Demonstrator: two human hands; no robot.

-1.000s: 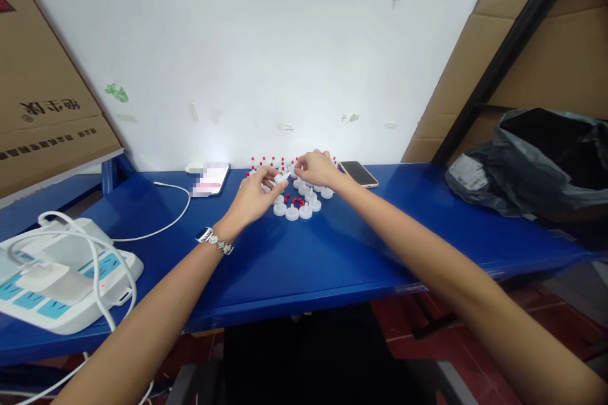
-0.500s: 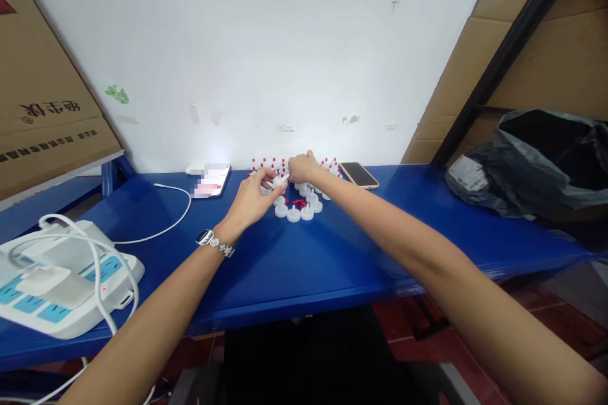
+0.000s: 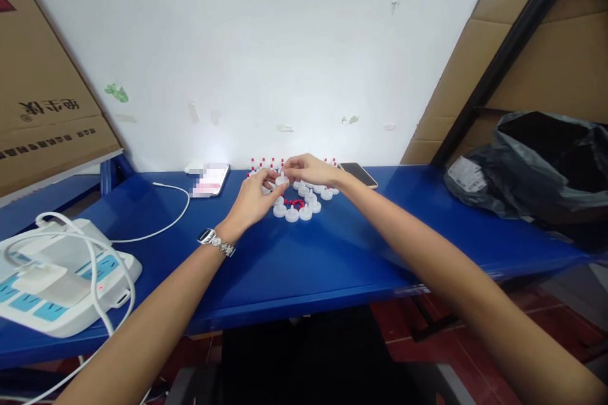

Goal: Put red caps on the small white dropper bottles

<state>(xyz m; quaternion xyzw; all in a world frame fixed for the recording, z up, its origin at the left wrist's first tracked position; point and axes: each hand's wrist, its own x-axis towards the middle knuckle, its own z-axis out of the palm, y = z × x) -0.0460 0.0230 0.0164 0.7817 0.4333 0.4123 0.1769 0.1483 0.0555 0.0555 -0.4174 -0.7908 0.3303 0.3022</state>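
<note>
My left hand (image 3: pixel 257 196) pinches a white nozzle cap (image 3: pixel 281 181), its spout pointing up. At the top of that spout are the closed fingertips of my right hand (image 3: pixel 308 169); whatever small thing they hold is hidden. In front of and beside my hands stand several more white nozzle caps (image 3: pixel 292 214), spouts up and without red tips. Small red tip caps (image 3: pixel 295 204) lie loose in a pile among them. Behind my hands, white nozzle caps with red tips (image 3: pixel 263 163) stand in rows, partly covered by my fingers.
A lit phone (image 3: pixel 216 180) lies left on the blue table (image 3: pixel 294 272), and a dark-screened phone (image 3: pixel 357 174) lies right. A white power strip (image 3: pixel 66 291) with looping cables sits at the left edge. A black plastic bag (image 3: pixel 494 171) rests at the right; a white wall stands behind.
My right hand has come from behind the left one to the spout of the held nozzle cap. The spout, tilted to the right before, now points up.
</note>
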